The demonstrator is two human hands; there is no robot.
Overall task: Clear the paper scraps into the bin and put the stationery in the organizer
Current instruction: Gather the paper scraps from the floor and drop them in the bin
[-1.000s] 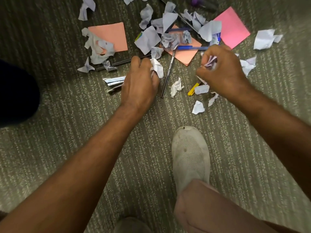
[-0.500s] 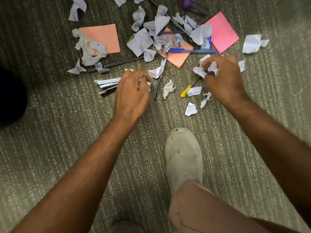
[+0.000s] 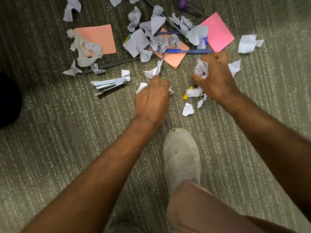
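Observation:
Crumpled white paper scraps [image 3: 151, 39] lie scattered over the carpet with stationery among them. My left hand [image 3: 152, 100] is curled over scraps, white bits showing at both sides of it, its fingers at the lower end of a thin silver pen [image 3: 161, 62]. My right hand [image 3: 214, 78] is closed on a bunch of crumpled scraps [image 3: 201, 68]. Below it lie more scraps [image 3: 193, 93] and a yellow-tipped marker [image 3: 186, 96]. A silver stapler [image 3: 109, 84] lies to the left. A blue pen [image 3: 188, 51] rests across an orange note.
Orange paper squares [image 3: 101, 36] and a pink one [image 3: 218, 32] lie on the carpet, with a dark pencil [image 3: 114, 64] and a purple object [image 3: 182, 4] at the top. My white shoe [image 3: 181, 157] and knee are below my hands. A dark shape [image 3: 8, 100] sits at the left edge.
My left hand has moved right and down toward the scrap beside the silver pen, uncovering the stapler. My right hand still holds its scraps and has shifted slightly lower.

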